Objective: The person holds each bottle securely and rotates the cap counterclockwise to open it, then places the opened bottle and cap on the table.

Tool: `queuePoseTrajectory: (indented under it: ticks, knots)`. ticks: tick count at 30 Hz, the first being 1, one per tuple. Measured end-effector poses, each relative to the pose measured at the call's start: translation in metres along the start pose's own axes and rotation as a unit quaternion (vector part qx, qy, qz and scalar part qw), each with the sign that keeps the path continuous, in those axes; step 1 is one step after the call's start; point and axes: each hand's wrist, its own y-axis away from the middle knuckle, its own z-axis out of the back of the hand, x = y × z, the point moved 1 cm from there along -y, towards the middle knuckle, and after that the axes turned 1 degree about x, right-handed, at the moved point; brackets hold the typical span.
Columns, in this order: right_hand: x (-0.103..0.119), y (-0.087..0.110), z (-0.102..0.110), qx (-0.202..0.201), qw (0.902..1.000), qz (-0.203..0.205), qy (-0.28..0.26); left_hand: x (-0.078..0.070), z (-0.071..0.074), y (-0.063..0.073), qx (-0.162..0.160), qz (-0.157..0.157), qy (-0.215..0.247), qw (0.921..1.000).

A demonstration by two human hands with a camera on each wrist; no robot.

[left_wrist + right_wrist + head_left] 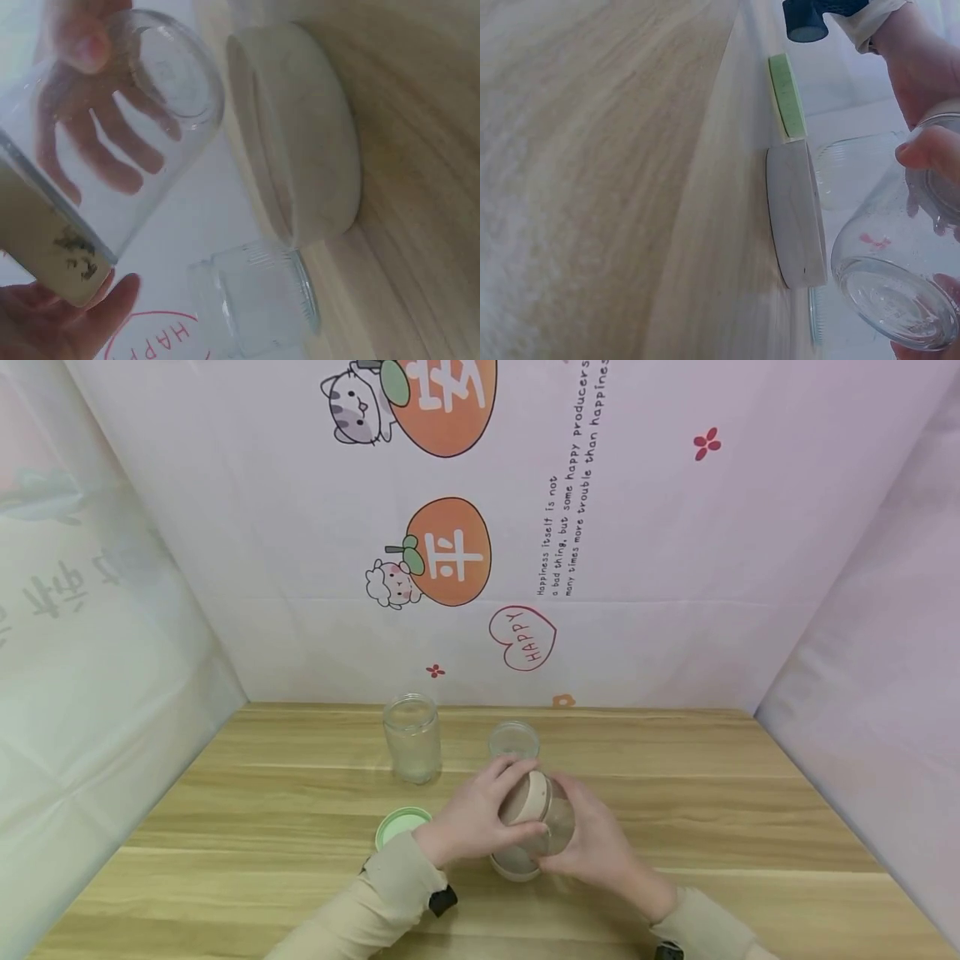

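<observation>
Both hands hold a clear glass jar (pixel 561 823), tilted on its side above the table. A beige lid (pixel 537 797) sits at its mouth, with dark print on its side in the left wrist view. My left hand (pixel 480 817) grips the lid end, thumb and fingers around it. My right hand (pixel 596 847) is wrapped around the glass body, fingers showing through it in the left wrist view. Directly under the jar, a second beige round lid-like piece (pixel 319 139) rests on the table, hollow side up. The hands and jar partly cover it in the head view.
A tall uncapped glass jar (pixel 414 743) stands at the back left. Behind my hands is a shorter glass jar (pixel 513 739). A green lid (pixel 402 823) lies beside my left wrist. Printed white cloth (pixel 637 635) walls the wooden table (pixel 697 777) at the back and sides.
</observation>
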Motion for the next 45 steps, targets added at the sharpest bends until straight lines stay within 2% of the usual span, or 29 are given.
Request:
queuePoseTrajectory:
  ticks: [2,4,6,8,10,12,15,20,27,33,40,45]
  knots:
    - [0.000,0.000,0.001,-0.003,1.0000,0.002,0.002,0.001,0.004,0.001,0.030,0.004,0.038,0.9988]
    - [0.000,0.000,0.001,-0.005,0.9999,0.007,0.005,0.003,0.007,0.002,0.046,-0.015,0.069,0.9965]
    - [0.000,0.000,0.001,-0.005,0.9999,0.013,0.007,0.006,0.009,0.003,0.052,-0.054,0.092,0.9930]
    - [0.000,0.001,0.002,-0.004,0.9997,0.021,0.006,0.009,0.013,0.005,0.051,-0.105,0.100,0.9881]
    - [0.000,0.002,0.002,-0.003,0.9997,0.025,0.005,0.011,0.015,0.006,0.050,-0.157,0.093,0.9820]
    - [-0.001,0.003,0.003,-0.001,0.9996,0.027,0.003,0.012,0.018,0.006,0.051,-0.204,0.066,0.9755]
    - [-0.002,0.004,0.003,0.003,0.9996,0.029,0.004,0.012,0.020,0.006,0.064,-0.239,0.027,0.9685]
    - [-0.001,0.004,0.003,0.006,0.9995,0.030,0.000,0.012,0.022,0.008,0.087,-0.237,0.022,0.9674]
    - [0.002,0.007,0.003,0.009,0.9999,0.012,0.002,0.013,0.022,0.007,0.066,-0.256,0.026,0.9641]
    - [0.002,0.008,0.003,0.006,0.9999,0.012,0.007,0.014,0.021,0.006,0.056,-0.243,0.033,0.9680]
    - [0.000,0.008,0.002,-0.006,0.9989,0.035,0.029,0.013,0.017,0.007,0.041,-0.218,0.047,0.9739]
    - [-0.002,0.009,0.002,-0.011,0.9979,0.050,0.039,0.013,0.015,0.006,0.027,-0.222,0.043,0.9738]
